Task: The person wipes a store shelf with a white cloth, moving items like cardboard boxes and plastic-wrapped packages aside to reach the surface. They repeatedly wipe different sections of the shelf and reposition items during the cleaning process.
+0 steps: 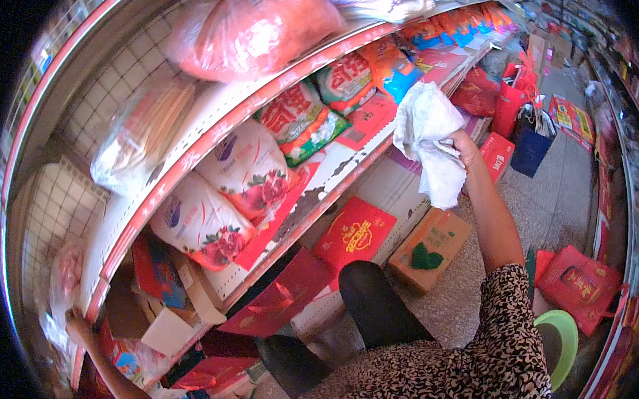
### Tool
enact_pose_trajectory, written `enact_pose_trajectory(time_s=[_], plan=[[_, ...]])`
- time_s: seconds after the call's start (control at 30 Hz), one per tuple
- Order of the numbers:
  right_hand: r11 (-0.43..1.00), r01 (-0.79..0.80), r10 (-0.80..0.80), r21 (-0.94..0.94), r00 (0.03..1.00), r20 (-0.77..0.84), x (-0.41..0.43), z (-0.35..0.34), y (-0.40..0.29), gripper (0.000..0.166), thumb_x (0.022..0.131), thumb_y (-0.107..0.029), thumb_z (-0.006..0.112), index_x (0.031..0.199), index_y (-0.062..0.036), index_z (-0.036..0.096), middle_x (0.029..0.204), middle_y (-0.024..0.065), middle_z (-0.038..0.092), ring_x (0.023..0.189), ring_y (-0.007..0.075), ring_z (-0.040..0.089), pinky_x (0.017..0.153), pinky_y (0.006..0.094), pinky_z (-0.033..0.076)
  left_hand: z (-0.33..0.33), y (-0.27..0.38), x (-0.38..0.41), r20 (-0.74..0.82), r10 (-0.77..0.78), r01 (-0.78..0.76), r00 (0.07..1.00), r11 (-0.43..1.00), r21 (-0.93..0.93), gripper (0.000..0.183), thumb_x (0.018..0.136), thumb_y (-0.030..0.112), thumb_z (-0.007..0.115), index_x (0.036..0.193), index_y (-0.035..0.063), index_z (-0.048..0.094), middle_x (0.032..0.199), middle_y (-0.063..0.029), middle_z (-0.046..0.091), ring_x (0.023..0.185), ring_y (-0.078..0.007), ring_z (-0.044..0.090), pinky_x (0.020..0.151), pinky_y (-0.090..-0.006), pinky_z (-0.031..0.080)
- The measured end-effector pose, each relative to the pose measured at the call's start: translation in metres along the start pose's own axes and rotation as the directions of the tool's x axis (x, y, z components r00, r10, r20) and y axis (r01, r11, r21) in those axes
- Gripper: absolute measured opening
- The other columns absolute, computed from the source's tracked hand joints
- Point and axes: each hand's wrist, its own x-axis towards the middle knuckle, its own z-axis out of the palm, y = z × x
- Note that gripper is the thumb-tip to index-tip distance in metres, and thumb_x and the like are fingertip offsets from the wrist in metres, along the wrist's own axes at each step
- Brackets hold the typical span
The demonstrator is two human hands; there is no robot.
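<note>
A crumpled white cloth [431, 124] hangs from my right hand [467, 148], which grips it in front of the lower shelf [349, 160]. Far to the left, my left hand [78, 328] is at the red front edge of the upper shelf [214, 119], near a clear plastic bag [68, 272]. Its fingers are too dark and small to tell whether they grip the edge. Between my hands, white bags with pomegranate pictures [206, 220] stand on the lower shelf. Beside them are green and red detergent bags [302, 121] and orange and blue packets [390, 66].
A big pink plastic bag [258, 31] and a bundle in clear plastic [142, 134] lie on the upper shelf. Below are a red box [354, 234] and a brown carton [432, 247]. Gift bags [534, 138], a red bag [580, 287] and a green basin [563, 346] stand around the floor.
</note>
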Motion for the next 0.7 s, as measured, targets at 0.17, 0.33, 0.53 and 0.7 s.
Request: enact_pose_trajectory(time_s=[0.17, 0.33, 0.53, 0.7], plan=[[0.745, -0.059, 0.035, -0.664, 0.998, -0.050, 0.022, 0.033, 0.008, 0.060, 0.075, -0.004, 0.061, 0.134, -0.0018, 0.053, 0.113, 0.0156, 0.069, 0.101, 0.0273, 0.068, 0.084, 0.0402, 0.056, 0.010, 0.001, -0.006, -0.190, 0.042, -0.040, 0.981, 0.999, 0.011, 0.045, 0.096, 0.047, 0.053, 0.113, 0.0094, 0.070, 0.106, -0.0161, 0.071, 0.093, -0.0403, 0.066, 0.080, -0.0505, 0.050], [0.142, 0.174, -0.289, -0.974, 0.949, 0.127, 0.031, 0.117, 0.067, 0.068, 0.079, -0.014, 0.067, 0.143, -0.0169, 0.046, 0.122, 0.0204, 0.064, 0.108, 0.0371, 0.064, 0.091, 0.0440, 0.051, -0.030, 0.086, -0.080, -0.511, 0.315, -0.373, 0.800, 0.928, -0.014, 0.035, 0.094, 0.031, 0.064, 0.117, 0.0048, 0.066, 0.113, -0.0134, 0.068, 0.102, -0.0344, 0.062, 0.093, -0.0450, 0.046], [-0.018, 0.565, -0.105, -0.825, 0.819, 0.564, 0.004, 0.250, 0.182, 0.040, 0.097, -0.020, 0.047, 0.136, -0.0243, 0.053, 0.106, 0.0154, 0.065, 0.100, 0.0326, 0.064, 0.080, 0.0473, 0.052, -0.007, 0.276, -0.251, -0.315, 0.543, -0.619, 0.778, 0.582, -0.527, 0.027, 0.080, 0.000, 0.065, 0.106, 0.0050, 0.066, 0.104, -0.0132, 0.066, 0.099, -0.0330, 0.060, 0.091, -0.0428, 0.045], [-0.396, 0.818, 0.041, -0.417, 0.469, 0.882, -0.016, 0.261, 0.240, 0.034, 0.097, -0.028, 0.047, 0.129, -0.0256, 0.059, 0.130, 0.0134, 0.056, 0.121, 0.0353, 0.054, 0.101, 0.0516, 0.046, 0.062, 0.334, -0.343, 0.080, 0.740, -0.508, 0.668, 0.533, -0.676, 0.043, 0.079, 0.011, 0.071, 0.119, 0.0012, 0.059, 0.114, -0.0171, 0.059, 0.110, -0.0360, 0.053, 0.098, -0.0464, 0.042]])
